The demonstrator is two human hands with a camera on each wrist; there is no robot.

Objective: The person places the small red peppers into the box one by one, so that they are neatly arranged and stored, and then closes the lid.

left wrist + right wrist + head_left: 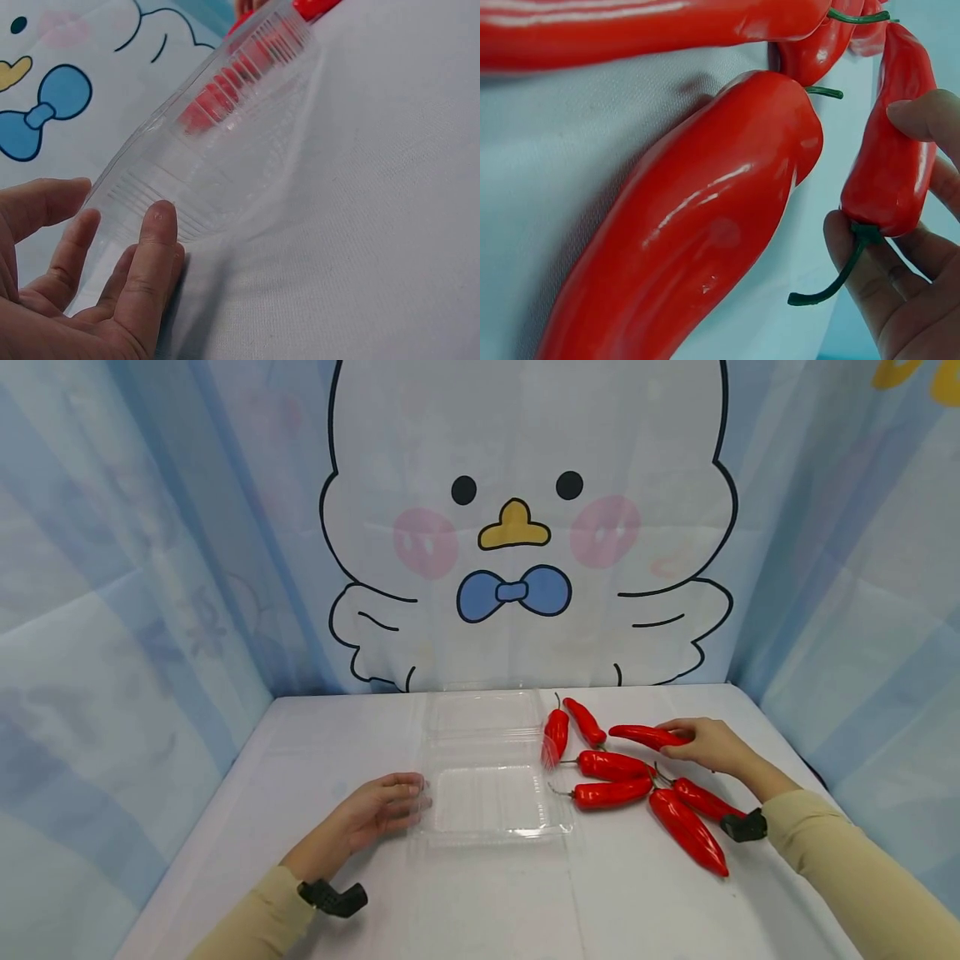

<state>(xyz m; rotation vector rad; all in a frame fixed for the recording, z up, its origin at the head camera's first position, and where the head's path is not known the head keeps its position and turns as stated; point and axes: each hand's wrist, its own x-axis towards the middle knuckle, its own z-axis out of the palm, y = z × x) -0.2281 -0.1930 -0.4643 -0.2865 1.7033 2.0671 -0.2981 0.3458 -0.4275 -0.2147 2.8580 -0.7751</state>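
At the right of the head view, my right hand (708, 743) grips a red chili pepper (645, 736) near its stem end. In the right wrist view, the thumb lies on the held pepper (889, 165) and fingers are behind it, with its green stem hanging out. My left hand (382, 810) is at the left side of a clear plastic clamshell box (487, 797), which lies with its lid unfolded toward the back. The left wrist view has loosely extended fingers (154, 277) against the box's wall (247, 172).
Several more red chili peppers lie right of the box, among them one against its right edge (556, 737), one at the back (585, 722) and one nearest the front (688, 832). A white cloth covers the table (495, 902). A printed curtain (517, 643) stands behind.
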